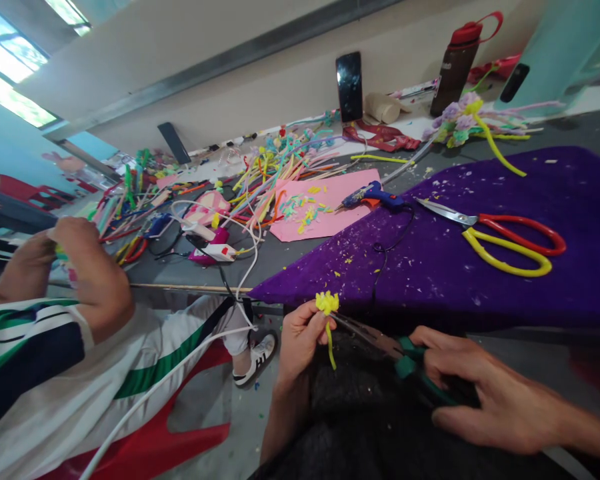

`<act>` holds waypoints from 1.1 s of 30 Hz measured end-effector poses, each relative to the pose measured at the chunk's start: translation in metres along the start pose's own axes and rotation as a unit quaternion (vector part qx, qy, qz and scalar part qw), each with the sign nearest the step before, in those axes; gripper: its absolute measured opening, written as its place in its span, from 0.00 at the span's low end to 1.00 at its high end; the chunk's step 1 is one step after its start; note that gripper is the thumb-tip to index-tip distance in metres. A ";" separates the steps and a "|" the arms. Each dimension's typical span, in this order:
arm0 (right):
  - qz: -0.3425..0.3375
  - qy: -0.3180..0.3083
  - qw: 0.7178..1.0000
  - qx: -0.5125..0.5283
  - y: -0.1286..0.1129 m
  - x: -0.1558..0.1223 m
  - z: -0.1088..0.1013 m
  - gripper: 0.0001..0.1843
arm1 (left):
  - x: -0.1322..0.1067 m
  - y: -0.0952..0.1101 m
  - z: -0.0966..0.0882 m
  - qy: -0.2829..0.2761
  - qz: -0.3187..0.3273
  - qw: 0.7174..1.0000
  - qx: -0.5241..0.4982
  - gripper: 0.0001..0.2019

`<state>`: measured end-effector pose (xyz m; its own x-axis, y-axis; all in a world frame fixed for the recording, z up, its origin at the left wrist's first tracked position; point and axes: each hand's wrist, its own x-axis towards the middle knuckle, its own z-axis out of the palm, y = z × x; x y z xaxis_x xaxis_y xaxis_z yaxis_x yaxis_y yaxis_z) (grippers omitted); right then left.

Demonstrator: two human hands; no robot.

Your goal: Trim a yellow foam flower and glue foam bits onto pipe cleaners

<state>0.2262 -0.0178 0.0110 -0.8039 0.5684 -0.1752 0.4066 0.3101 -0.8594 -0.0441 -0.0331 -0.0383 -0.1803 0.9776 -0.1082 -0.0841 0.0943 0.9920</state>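
Between thumb and fingers, my left hand (300, 337) pinches a small yellow pipe-cleaner flower (327, 303), its fuzzy stem hanging below the grip. My right hand (480, 387) is closed around the green handles of long-nose pliers (380, 341). Their narrow tips reach to the base of the flower, right beside my left fingertips; whether they grip it I cannot tell. Both hands are over my dark lap, in front of the table edge. Scissors (473, 219) with one red and one yellow handle lie on the purple cloth (440, 280) beyond.
A blue glue gun (375, 195) rests by a pink sheet (285, 230) with trimmings. Pipe cleaners (260, 177), a power strip (220, 252), a phone (349, 87) and a bottle (455, 70) are farther back. Another person (95, 267) sits at left; a white cable (180, 363) crosses there.
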 end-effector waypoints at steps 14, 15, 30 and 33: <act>0.013 0.002 1.000 -0.004 0.002 -0.002 0.001 0.13 | 0.001 0.000 -0.004 -0.043 0.106 0.978 0.176 0.14; 0.015 0.002 1.000 -0.005 0.002 -0.002 0.001 0.13 | 0.001 0.001 -0.005 -0.043 0.121 0.973 0.193 0.14; -0.006 0.059 0.996 0.070 0.007 -0.002 0.003 0.14 | 0.002 0.002 -0.007 -0.017 0.164 0.963 0.214 0.10; 0.001 0.049 0.995 0.087 0.008 -0.004 0.005 0.12 | 0.001 -0.001 -0.008 -0.007 0.122 0.981 0.152 0.09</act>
<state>0.2308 -0.0210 0.0024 -0.7538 0.6427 -0.1370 0.3196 0.1763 -0.9310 -0.0520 -0.0337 -0.0402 -0.1440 0.9804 0.1341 0.2565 -0.0939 0.9620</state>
